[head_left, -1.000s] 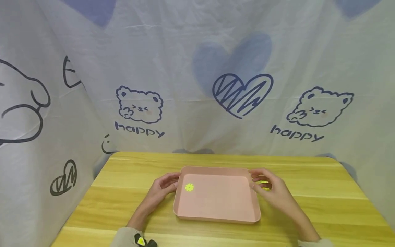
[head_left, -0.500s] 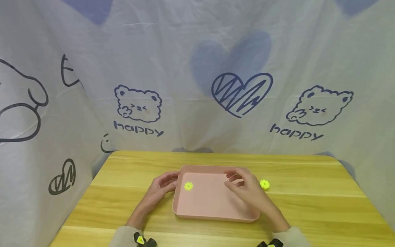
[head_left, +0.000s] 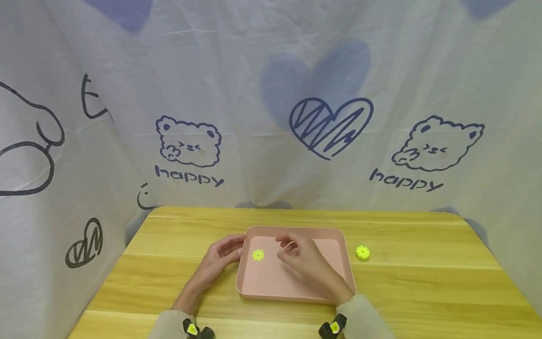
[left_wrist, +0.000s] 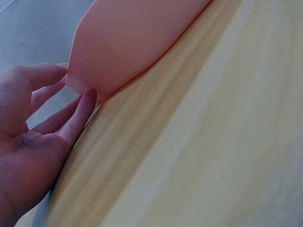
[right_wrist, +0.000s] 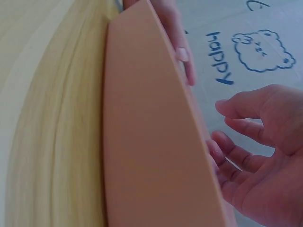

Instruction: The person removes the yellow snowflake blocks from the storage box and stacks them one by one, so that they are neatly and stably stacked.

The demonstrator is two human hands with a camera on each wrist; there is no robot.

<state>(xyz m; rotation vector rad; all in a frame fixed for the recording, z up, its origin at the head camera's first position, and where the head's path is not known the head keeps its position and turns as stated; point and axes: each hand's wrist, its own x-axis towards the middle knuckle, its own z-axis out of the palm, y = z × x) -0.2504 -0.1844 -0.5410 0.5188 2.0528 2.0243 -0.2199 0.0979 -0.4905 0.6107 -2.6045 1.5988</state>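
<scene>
A shallow pink tray lies on the wooden table. Near its left end, inside, is a small yellow flower-shaped disc. My left hand rests against the tray's left side; in the left wrist view the fingers of that hand touch the outer wall. Above the tray's middle hovers my right hand, fingers loosely bent, to the right of the disc. In the right wrist view the thumb and fingers of this hand are apart, and nothing shows between them.
Right of the tray, more yellow flower-shaped discs sit on the table, seemingly stacked. A printed white curtain hangs behind the table and along its left side.
My right hand has left the tray's right side and moved left over the tray, uncovering the yellow discs on the right. My left hand and the tray have stayed in place.
</scene>
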